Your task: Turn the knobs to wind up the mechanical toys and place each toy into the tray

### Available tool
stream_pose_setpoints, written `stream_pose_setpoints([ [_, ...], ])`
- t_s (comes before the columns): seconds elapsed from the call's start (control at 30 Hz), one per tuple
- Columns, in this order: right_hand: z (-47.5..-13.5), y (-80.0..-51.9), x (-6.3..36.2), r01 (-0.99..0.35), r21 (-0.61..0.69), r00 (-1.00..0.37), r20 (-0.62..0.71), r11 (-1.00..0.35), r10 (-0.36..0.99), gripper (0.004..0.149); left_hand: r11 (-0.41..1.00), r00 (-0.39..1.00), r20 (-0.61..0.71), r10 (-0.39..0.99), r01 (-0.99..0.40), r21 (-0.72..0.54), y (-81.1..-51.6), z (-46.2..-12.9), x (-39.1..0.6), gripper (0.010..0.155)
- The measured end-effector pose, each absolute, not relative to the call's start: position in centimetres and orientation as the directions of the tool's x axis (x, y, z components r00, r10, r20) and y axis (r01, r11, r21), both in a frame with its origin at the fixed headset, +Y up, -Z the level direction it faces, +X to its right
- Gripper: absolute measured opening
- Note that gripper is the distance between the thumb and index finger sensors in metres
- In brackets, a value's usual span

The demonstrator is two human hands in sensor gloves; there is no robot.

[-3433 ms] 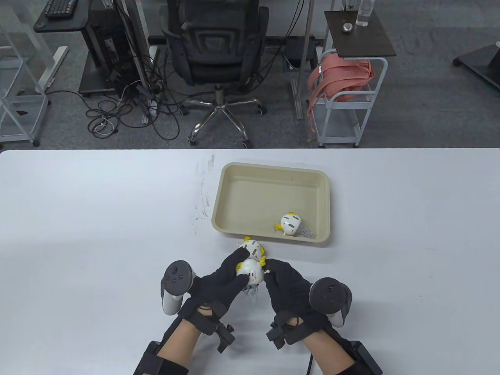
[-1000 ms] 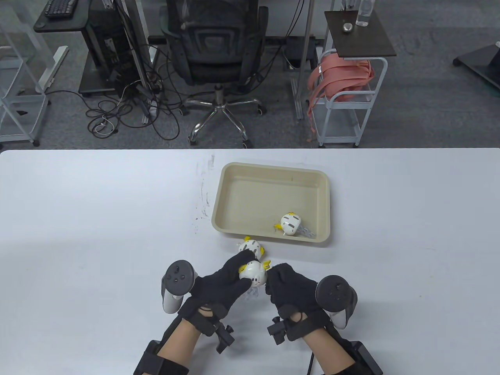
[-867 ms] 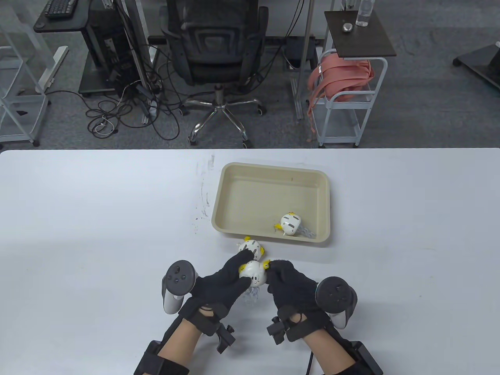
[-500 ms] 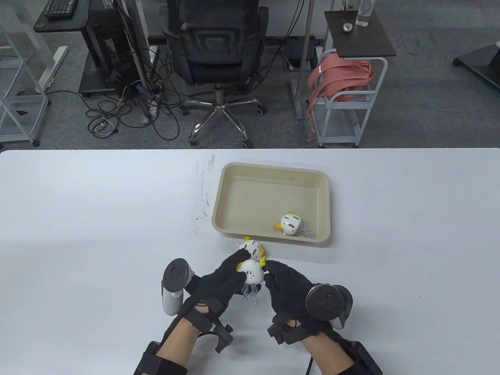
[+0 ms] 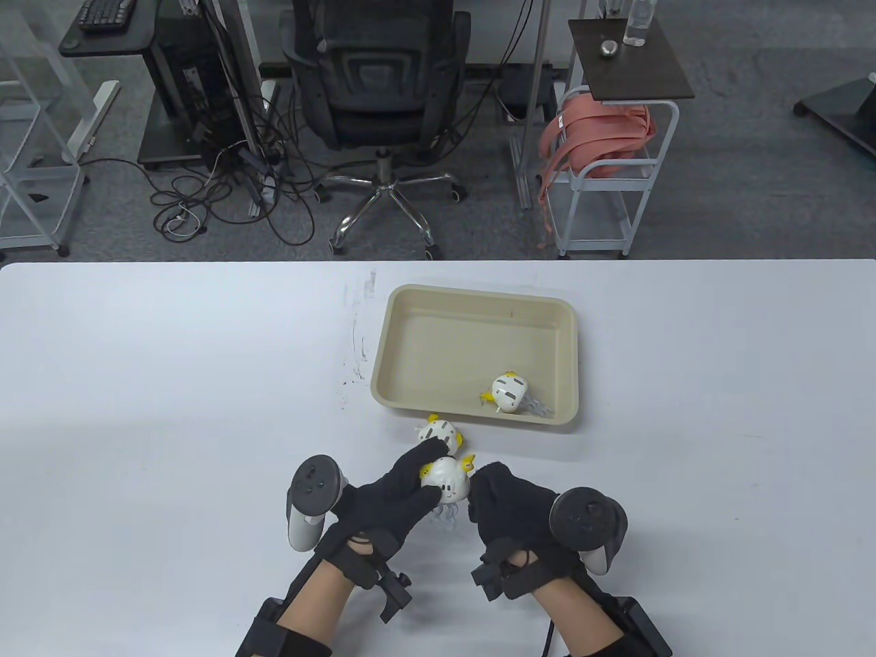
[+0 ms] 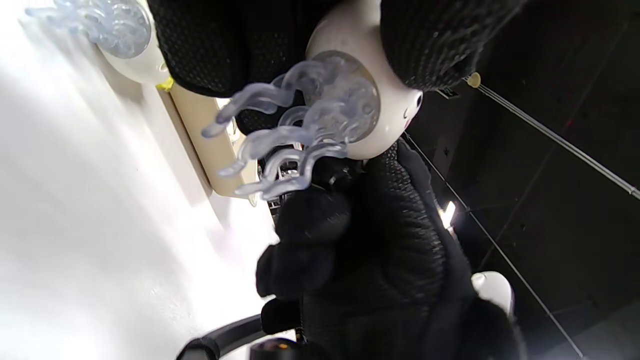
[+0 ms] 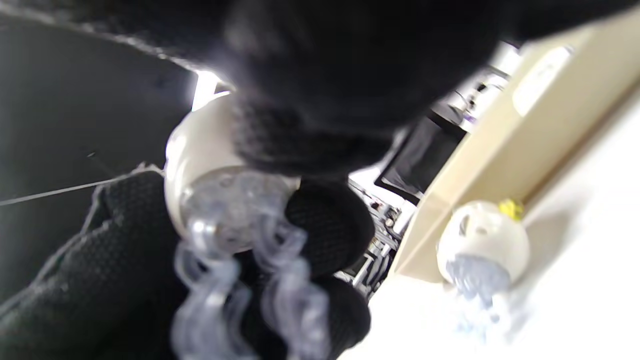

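My left hand (image 5: 421,472) grips a white jellyfish toy (image 5: 446,480) just above the table, its clear tentacles (image 6: 280,135) hanging below. My right hand (image 5: 482,482) is curled against the toy's right side, by the yellow knob (image 5: 467,464); the pinch itself is hidden. A second white toy (image 5: 438,432) stands on the table right behind the held one, in front of the beige tray (image 5: 479,294). A third toy (image 5: 510,391) lies in the tray's near right corner. The right wrist view shows the held toy (image 7: 200,160) and the second toy (image 7: 482,240) beside the tray wall (image 7: 500,165).
The white table (image 5: 137,383) stretches wide to the left and right of my hands. Behind its far edge stand an office chair (image 5: 376,89), a cart with a pink bag (image 5: 602,137) and loose cables on the floor.
My right wrist has rolled back to the right and the held toy has turned a little in my left hand. The other two toys and the tray have stayed put.
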State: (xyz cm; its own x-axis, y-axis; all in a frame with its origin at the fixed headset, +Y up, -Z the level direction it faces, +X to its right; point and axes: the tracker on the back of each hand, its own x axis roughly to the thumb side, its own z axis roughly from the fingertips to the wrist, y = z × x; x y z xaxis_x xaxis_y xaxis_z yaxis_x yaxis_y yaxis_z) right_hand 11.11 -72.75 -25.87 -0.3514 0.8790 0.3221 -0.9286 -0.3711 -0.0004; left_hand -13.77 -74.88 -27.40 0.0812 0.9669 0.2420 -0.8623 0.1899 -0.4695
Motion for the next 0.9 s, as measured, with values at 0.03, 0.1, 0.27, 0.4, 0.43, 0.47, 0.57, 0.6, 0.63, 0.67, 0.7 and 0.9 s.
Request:
stream_pose_setpoints([
  [0.03,-25.97,-72.87,11.18,-0.937,0.014,-0.330,0.295,-0.350,0.896,0.044,0.196,0.085,0.248,0.965,-0.861,-0.469,-74.84,-27.38,-13.77,0.067],
  [0.1,-26.21,-73.19,11.31,-0.951,0.049,-0.285,0.251,-0.306,0.925,0.044,0.207,0.088,0.263,0.961,-0.859,-0.468,-74.72,-27.36,-13.78,0.067],
  [0.27,-26.29,-73.31,11.42,-0.959,0.068,-0.255,0.219,-0.276,0.942,0.044,0.227,0.099,0.283,0.954,-0.856,-0.465,-74.68,-27.36,-13.83,0.067],
  [0.4,-26.18,-73.34,11.36,-0.953,0.055,-0.276,0.239,-0.297,0.931,0.045,0.235,0.108,0.286,0.952,-0.859,-0.455,-74.64,-27.31,-13.86,0.067],
  [0.43,-26.18,-73.35,11.35,-0.952,0.053,-0.281,0.241,-0.302,0.929,0.045,0.235,0.110,0.285,0.952,-0.860,-0.453,-74.64,-27.31,-13.87,0.067],
  [0.47,-26.18,-73.35,11.36,-0.949,0.052,-0.289,0.245,-0.310,0.925,0.045,0.236,0.113,0.283,0.953,-0.860,-0.453,-74.66,-27.33,-13.88,0.067],
  [0.57,-26.07,-73.30,11.30,-0.944,0.014,-0.313,0.271,-0.329,0.910,0.046,0.247,0.127,0.284,0.950,-0.863,-0.440,-74.64,-27.36,-13.97,0.067],
  [0.6,-25.98,-73.22,11.24,-0.941,0.000,-0.325,0.281,-0.339,0.903,0.046,0.252,0.135,0.283,0.949,-0.867,-0.429,-74.65,-27.37,-14.02,0.067],
  [0.63,-25.93,-73.16,11.20,-0.937,-0.008,-0.336,0.288,-0.348,0.897,0.046,0.252,0.138,0.280,0.950,-0.870,-0.424,-74.67,-27.37,-14.06,0.068],
  [0.67,-25.85,-73.08,11.15,-0.933,-0.015,-0.346,0.301,-0.359,0.889,0.046,0.251,0.141,0.275,0.951,-0.872,-0.420,-74.72,-27.40,-14.09,0.067],
  [0.7,-25.85,-73.02,11.10,-0.933,-0.020,-0.346,0.311,-0.358,0.885,0.046,0.251,0.144,0.269,0.952,-0.872,-0.421,-74.79,-27.44,-14.08,0.068],
  [0.9,-25.62,-72.79,10.44,-0.922,0.019,-0.353,0.369,-0.387,0.860,0.048,0.213,0.125,0.229,0.965,-0.884,-0.416,-75.18,-27.59,-14.24,0.069],
])
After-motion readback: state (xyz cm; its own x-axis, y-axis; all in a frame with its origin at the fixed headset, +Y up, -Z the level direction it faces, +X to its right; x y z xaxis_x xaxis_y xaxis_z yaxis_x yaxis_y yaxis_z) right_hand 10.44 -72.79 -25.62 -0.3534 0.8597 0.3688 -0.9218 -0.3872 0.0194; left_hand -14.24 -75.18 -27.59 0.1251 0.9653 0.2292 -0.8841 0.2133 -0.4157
